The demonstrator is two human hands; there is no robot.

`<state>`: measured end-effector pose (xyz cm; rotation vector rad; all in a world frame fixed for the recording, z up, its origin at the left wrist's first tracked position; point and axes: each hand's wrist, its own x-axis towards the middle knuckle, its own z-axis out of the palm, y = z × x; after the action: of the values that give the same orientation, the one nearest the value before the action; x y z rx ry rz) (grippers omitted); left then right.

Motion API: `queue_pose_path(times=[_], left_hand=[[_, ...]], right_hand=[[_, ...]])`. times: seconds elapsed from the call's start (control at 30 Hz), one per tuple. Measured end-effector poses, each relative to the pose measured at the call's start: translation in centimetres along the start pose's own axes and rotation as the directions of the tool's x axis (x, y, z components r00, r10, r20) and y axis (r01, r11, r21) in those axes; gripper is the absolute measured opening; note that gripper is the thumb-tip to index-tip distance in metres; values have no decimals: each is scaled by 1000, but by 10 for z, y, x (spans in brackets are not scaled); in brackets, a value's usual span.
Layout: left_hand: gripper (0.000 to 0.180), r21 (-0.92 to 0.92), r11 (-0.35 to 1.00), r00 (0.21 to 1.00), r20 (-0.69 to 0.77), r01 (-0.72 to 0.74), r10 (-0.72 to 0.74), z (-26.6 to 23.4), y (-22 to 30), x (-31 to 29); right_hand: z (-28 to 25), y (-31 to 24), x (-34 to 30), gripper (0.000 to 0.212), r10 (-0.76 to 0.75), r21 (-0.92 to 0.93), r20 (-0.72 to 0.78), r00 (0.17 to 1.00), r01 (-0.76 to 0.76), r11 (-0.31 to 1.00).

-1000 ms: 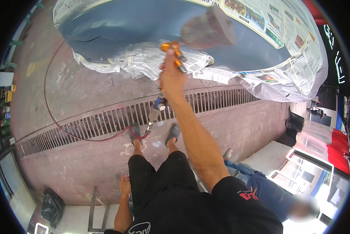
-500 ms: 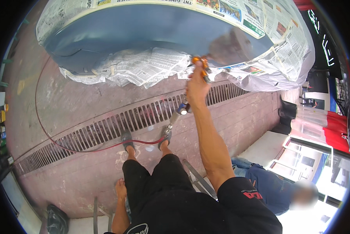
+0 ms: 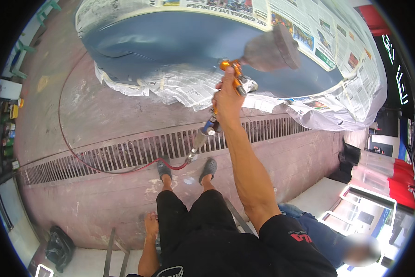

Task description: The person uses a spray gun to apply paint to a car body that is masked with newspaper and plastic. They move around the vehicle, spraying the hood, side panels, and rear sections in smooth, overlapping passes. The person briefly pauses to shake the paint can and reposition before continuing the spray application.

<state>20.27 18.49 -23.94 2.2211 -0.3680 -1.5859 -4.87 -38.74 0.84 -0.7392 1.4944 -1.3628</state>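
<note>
Head view: the person's right hand (image 3: pixel 228 105) grips an orange spray gun (image 3: pixel 235 76) by its handle, the fingers (image 3: pixel 227 82) wrapped around it and the arm stretched forward. The gun is held up off the floor (image 3: pixel 106 111), in front of the right half of a blue-grey curved panel (image 3: pixel 170 37); whether it touches the panel cannot be told. Its grey cup (image 3: pixel 268 48) tilts to the right and covers part of the panel, near the upper right edge.

Newspaper sheets (image 3: pixel 350 32) border the panel's upper edge and right end, with a cream strip along the seam; crumpled newspaper (image 3: pixel 184 90) hangs at its lower edge. Under the handle is a blue and silver fitting (image 3: pixel 199 138), from which a red hose (image 3: pixel 129 172) runs down toward the feet, loops left and climbs along the left part of the floor. A slatted grate (image 3: pixel 124 154) crosses the floor between the panel and the person's grey clogs (image 3: pixel 163 170).

The left hand (image 3: pixel 151 225) hangs low beside the black shorts (image 3: pixel 173 207); whether its fingers are open or curled cannot be told. Another person (image 3: pixel 325 237) in a dark blue top is at the lower right.
</note>
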Motion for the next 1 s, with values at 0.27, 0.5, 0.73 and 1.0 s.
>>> queue_pose_path(times=[0.27,0.5,0.73,1.0], left_hand=[[38,-126,990,998,14,56,-55,-21,-11,-2],[40,14,1000,998,64,2,-3,-41,7,30],[43,129,984,983,151,-120,100,-60,69,50],[38,219,950,963,200,-225,182,-77,110,77]], right_hand=[[130,-9,-34,61,43,16,310,950,-51,999],[79,-17,-16,57,-43,-30,219,975,51,998],[-74,-35,22,53,-62,-179,-165,984,32,983],[-143,-33,1,49,-214,-127,-441,871,176,976]])
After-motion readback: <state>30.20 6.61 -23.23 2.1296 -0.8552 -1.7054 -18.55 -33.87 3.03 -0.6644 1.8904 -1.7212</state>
